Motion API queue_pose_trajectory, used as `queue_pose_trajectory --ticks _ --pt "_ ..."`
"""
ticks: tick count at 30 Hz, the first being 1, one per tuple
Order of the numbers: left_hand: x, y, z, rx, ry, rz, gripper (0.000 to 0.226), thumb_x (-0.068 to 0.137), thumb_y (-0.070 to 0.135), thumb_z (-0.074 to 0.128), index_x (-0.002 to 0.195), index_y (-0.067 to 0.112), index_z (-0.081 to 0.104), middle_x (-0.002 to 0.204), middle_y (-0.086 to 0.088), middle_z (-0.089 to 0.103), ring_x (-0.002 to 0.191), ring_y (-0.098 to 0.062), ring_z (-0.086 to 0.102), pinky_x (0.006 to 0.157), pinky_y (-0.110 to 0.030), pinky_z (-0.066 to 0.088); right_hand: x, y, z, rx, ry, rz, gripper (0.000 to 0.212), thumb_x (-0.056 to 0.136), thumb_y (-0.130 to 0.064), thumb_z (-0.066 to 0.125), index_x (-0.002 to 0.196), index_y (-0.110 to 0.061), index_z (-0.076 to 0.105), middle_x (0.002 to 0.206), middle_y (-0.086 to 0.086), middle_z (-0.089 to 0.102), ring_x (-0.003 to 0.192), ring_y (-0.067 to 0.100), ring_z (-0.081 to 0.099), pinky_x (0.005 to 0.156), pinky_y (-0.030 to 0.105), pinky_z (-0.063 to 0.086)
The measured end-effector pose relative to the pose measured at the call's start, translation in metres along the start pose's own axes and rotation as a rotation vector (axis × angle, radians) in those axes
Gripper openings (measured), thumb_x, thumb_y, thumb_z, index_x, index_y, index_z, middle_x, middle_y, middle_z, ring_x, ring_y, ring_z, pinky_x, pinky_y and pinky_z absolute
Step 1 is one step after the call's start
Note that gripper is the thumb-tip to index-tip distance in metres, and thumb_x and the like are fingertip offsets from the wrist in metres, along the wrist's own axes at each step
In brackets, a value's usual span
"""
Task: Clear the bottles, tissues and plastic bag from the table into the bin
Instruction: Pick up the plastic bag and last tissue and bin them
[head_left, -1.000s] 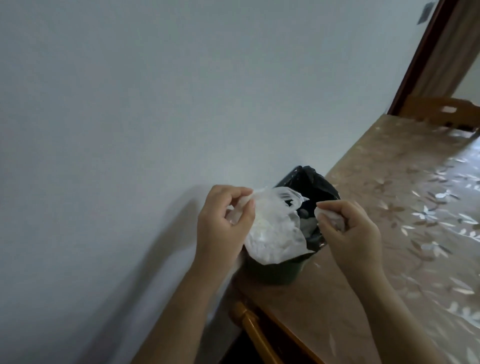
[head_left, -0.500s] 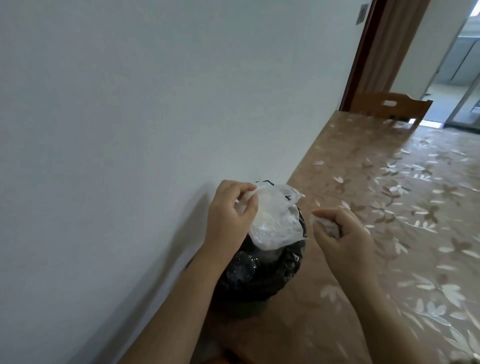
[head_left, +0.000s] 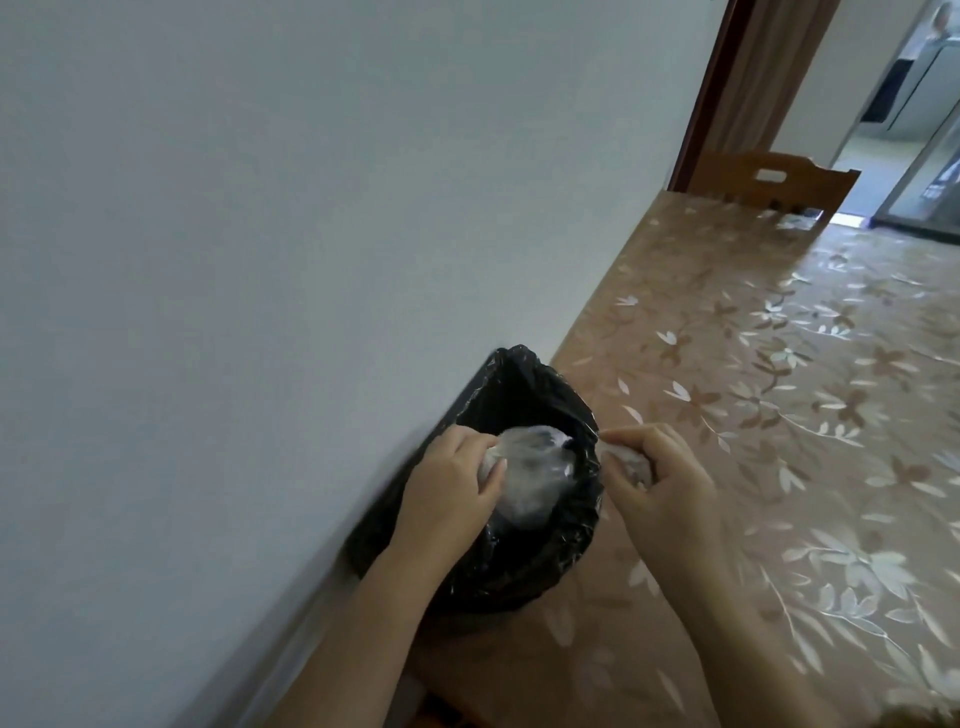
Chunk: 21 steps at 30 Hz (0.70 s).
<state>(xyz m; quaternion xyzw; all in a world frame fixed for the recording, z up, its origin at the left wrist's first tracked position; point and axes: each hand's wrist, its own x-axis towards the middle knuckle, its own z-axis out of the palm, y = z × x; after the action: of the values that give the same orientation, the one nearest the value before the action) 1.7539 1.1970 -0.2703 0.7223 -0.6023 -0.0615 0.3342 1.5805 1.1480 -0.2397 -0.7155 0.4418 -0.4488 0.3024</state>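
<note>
Head view
Bin (head_left: 524, 561): round, lined with crinkled glossy black film, lower centre of the frame, between the pale wall (head_left: 260, 234) and the counter (head_left: 779, 415).
Plastic bag (head_left: 524, 478): thin, translucent, whitish, bunched into a soft lump inside the bin's mouth.
Left hand (head_left: 447, 493): fingers curled, pinching the bag's gathered neck over the bin.
Right hand (head_left: 660, 483): closed around a crumpled white tissue (head_left: 631, 465), at the bin's right rim.
Counter: smooth shiny tan cover with pale flower and leaf pattern.
Chair (head_left: 769, 179): wooden, upper right.
Writing: none readable.
</note>
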Motion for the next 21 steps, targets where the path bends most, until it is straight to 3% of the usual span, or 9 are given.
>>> queue_pose_trajectory --ticks 5,9,12,17,21 --pt "-0.014 0.001 -0.012 0.062 0.075 0.027 0.024 0.083 0.017 0.064 0.104 0.006 0.065 0.1 -0.007 0.064 0.092 -0.02 0.06 0.079 -0.023 0.041 0.006 -0.001 0.013 -0.021 -0.031 -0.025 0.021 0.076 0.002 0.065 0.082 -0.019 0.064 0.08 -0.013 0.058 0.08 0.0 0.055 0.067 0.003 0.039" --pt "-0.025 0.0 -0.023 0.07 0.103 0.013 0.034 0.085 0.03 0.051 0.104 0.007 0.066 0.1 -0.006 0.065 0.093 -0.019 0.061 0.081 -0.023 0.042 0.016 -0.004 0.027 -0.029 -0.07 -0.063 0.018 0.077 0.001 0.064 0.085 -0.016 0.065 0.083 -0.013 0.059 0.085 -0.004 0.054 0.071 0.002 0.038" --pt "-0.034 -0.003 -0.028 0.098 0.09 0.008 0.039 0.084 0.032 0.045 0.105 0.006 0.066 0.103 -0.008 0.065 0.095 -0.022 0.061 0.084 -0.03 0.047 0.026 -0.007 0.04 -0.042 -0.112 -0.07 0.016 0.078 0.001 0.064 0.086 -0.012 0.066 0.083 -0.006 0.061 0.085 -0.012 0.05 0.073 0.001 0.037" --pt "-0.044 -0.007 -0.033 0.149 0.065 -0.006 0.041 0.084 0.032 0.045 0.105 0.004 0.066 0.106 -0.011 0.067 0.097 -0.026 0.061 0.084 -0.035 0.049 0.035 -0.007 0.06 -0.094 -0.225 -0.081 0.016 0.08 -0.005 0.063 0.095 -0.011 0.065 0.095 0.0 0.062 0.085 0.001 0.053 0.075 0.004 0.038" --pt "-0.048 -0.008 -0.035 0.176 0.078 0.0 0.039 0.085 0.031 0.046 0.105 0.004 0.066 0.106 -0.011 0.067 0.097 -0.026 0.061 0.085 -0.033 0.048 0.03 -0.006 0.065 -0.178 -0.273 -0.1 0.023 0.081 -0.014 0.065 0.103 -0.013 0.063 0.101 -0.001 0.063 0.097 0.013 0.054 0.083 0.022 0.04"
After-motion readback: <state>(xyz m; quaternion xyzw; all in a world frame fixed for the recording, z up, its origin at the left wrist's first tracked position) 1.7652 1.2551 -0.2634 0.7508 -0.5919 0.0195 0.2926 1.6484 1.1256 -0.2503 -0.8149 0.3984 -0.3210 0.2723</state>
